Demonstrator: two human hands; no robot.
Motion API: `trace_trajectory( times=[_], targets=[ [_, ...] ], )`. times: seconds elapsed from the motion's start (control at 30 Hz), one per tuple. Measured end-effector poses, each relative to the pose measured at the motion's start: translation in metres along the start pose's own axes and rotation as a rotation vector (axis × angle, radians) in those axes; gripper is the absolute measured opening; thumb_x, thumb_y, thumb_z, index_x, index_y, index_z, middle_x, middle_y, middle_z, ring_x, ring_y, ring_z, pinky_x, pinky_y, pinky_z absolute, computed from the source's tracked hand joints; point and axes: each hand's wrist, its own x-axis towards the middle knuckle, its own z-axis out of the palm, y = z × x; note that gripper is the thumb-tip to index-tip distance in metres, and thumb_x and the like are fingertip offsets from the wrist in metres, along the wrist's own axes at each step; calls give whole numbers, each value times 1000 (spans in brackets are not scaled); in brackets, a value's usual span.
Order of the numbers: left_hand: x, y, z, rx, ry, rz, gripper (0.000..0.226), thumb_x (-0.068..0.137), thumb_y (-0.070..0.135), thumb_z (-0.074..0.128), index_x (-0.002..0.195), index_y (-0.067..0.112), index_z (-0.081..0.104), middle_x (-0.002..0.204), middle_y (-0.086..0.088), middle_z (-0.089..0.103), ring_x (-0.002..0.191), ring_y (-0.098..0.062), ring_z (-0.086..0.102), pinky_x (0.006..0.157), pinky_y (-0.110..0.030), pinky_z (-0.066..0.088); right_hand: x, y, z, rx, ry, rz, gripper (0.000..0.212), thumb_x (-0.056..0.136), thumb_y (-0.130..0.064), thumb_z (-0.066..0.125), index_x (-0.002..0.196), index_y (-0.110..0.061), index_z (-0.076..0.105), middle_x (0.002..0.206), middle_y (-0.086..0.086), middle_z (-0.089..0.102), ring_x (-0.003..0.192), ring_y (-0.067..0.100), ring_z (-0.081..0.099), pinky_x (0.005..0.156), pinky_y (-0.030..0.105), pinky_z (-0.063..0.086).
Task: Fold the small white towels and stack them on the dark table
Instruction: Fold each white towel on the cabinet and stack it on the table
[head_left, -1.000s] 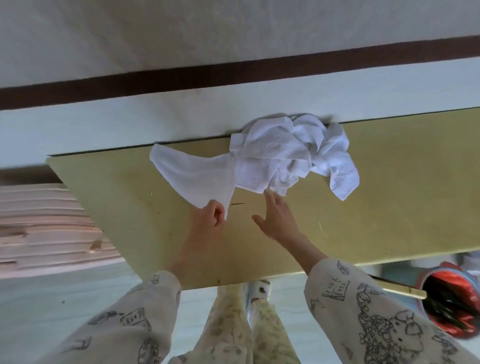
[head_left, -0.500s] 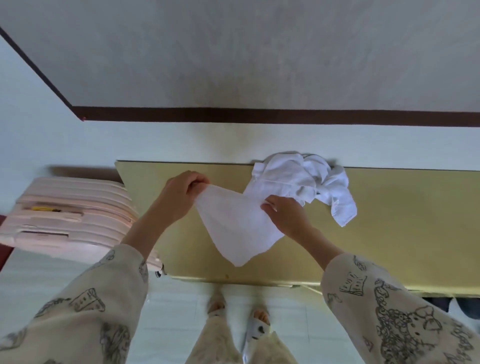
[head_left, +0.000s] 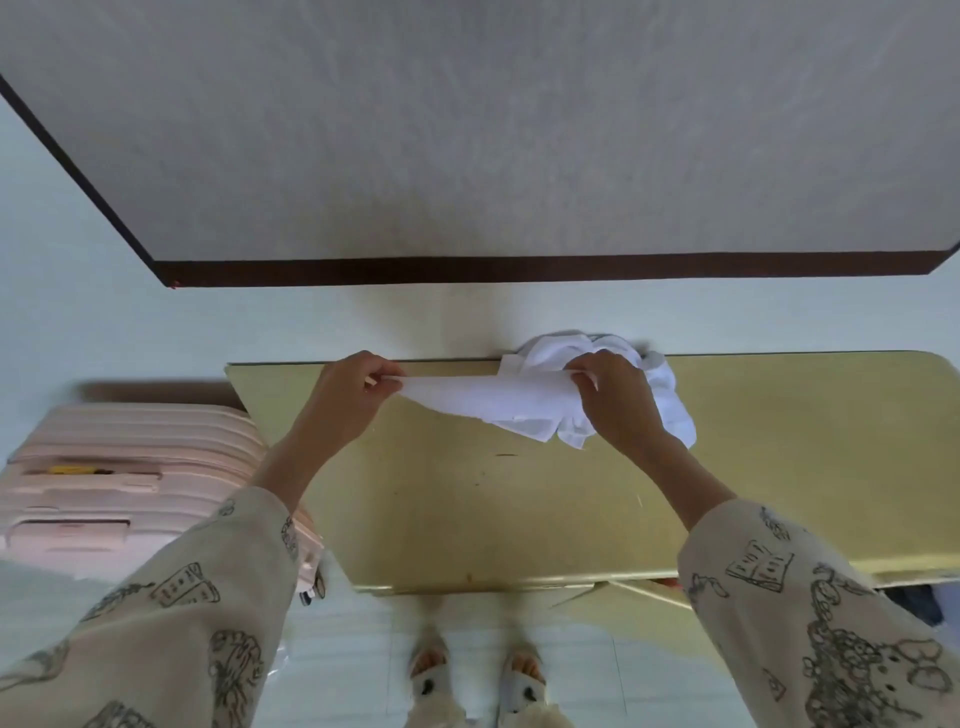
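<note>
Cream cartoon-print sleeves (head_left: 171, 613), matching trousers, white slippers (head_left: 428, 675)

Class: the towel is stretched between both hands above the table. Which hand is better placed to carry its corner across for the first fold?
Probably the left hand: it pinches a free corner of the towel over bare table. The right hand sits beside the towel pile.

A ribbed pale pink suitcase (head_left: 130, 483) lies on the light floor (head_left: 353, 654) just left of the table, a dark brown baseboard (head_left: 519, 270) runs under the textured grey wall (head_left: 493, 130), and two feet in white slippers (head_left: 472, 680) stand below.
</note>
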Motion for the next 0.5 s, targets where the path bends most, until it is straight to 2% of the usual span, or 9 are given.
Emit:
trace_trajectory(
  times=[0.07,0.2,0.37,0.5],
  targets=[
    [-11,-14,13,11,-61,-24,13,86,9,62,97,8,69,93,0,66,81,-13,54,81,-22,38,-20,7,14,9,-44,13,23,92,-10,47,100,-10,69,91,7,67,88,24,59,71,31,38],
    [-44,-51,54,33,-271,-85,11,84,11,64,93,11,71,96,-3,69,89,-17,61,82,-25,42,-66,32,55,-7,-243,108,20,92,-15,53,102,-13,69,100,5,68,100,25,58,89,38,42],
    [-82,-85,103,35,-472,-233,19,88,14,60,103,6,69,101,-6,69,92,-17,60,77,-18,34,-109,59,95,31,-459,260,15,89,-19,58,96,-12,70,98,5,69,96,26,60,85,34,44],
    [-83,-105,127,-1,-493,-341,20,88,18,61,102,7,70,95,-6,70,84,-16,58,75,-20,34,-112,71,115,144,-506,412,19,89,-23,61,99,-9,69,105,6,69,102,22,61,82,26,42]
  ],
)
